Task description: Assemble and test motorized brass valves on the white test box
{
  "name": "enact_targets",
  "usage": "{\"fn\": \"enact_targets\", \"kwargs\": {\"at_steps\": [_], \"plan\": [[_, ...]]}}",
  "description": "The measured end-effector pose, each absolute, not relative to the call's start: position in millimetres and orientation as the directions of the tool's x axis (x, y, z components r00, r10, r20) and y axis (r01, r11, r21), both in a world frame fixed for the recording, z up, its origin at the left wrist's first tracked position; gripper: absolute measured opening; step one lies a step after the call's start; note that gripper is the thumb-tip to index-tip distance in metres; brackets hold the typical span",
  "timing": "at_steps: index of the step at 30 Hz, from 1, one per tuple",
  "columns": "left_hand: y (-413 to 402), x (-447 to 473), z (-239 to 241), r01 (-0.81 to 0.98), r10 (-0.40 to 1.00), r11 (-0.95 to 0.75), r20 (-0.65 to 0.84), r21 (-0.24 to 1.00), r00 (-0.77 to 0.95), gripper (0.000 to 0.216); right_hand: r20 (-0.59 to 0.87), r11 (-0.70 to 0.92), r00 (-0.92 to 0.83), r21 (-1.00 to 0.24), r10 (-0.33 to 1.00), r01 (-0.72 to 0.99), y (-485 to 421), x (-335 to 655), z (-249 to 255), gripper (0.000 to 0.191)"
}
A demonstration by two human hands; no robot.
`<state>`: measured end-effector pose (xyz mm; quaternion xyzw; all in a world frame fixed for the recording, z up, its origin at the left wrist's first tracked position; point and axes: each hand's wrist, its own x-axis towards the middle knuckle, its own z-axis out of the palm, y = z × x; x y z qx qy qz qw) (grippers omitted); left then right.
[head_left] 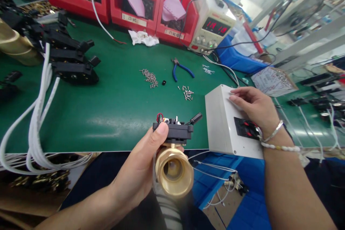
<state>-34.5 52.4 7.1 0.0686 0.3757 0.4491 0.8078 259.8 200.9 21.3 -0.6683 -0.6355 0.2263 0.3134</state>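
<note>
My left hand [145, 158] is wrapped around a brass valve [175, 172] with a black actuator housing [178, 131] on top, its thumb pressed against the housing's side. The valve's round threaded opening faces me. Small red and black wires and pins show at the housing's open top, and a black cable gland [196, 118] sticks out to the right. My right hand [254, 106] rests over a light grey box [219, 122], thumb and fingers stretched towards its upper edge with a small gap between them. Below that wrist, a black-and-red terminal [246, 128] is set in the box.
Blue-handled pliers [176, 69] and screw piles [149, 78] lie on the green mat [121, 115]. Red bins [134, 23] and a power supply [212, 28] line the back. Black housings [75, 72] with white cables [40, 115] stand left; a blue crate [239, 57] sits right.
</note>
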Motion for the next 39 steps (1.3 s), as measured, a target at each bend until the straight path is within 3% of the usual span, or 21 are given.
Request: {"fn": "enact_targets", "kwargs": {"at_steps": [10, 13, 19, 25, 39], "plan": [[53.9, -34.2, 6.0, -0.649, 0.756, 0.616, -0.566, 0.446, 0.329, 0.053, 0.145, -0.003, 0.130, -0.656, 0.981, 0.755, 203.3, 254.9, 20.7, 0.031], [53.5, -34.6, 5.0, -0.643, 0.739, 0.634, -0.582, 0.429, 0.341, 0.053, 0.170, 0.016, 0.120, -0.636, 0.978, 0.771, 202.3, 258.6, 20.2, 0.039], [54.5, -33.6, 5.0, -0.663, 0.740, 0.627, -0.577, 0.409, 0.345, 0.051, 0.194, 0.038, 0.088, -0.565, 0.977, 0.824, 202.5, 260.9, 21.9, 0.072], [54.4, -33.7, 5.8, -0.663, 0.732, 0.634, -0.585, 0.397, 0.350, 0.051, 0.175, 0.018, 0.111, -0.605, 0.978, 0.796, 201.8, 258.0, 22.3, 0.089], [56.2, -32.0, 9.5, -0.681, 0.732, 0.626, -0.587, 0.380, 0.345, 0.052, 0.188, 0.037, 0.090, -0.579, 0.978, 0.814, 200.2, 257.2, 24.3, 0.084]]}}
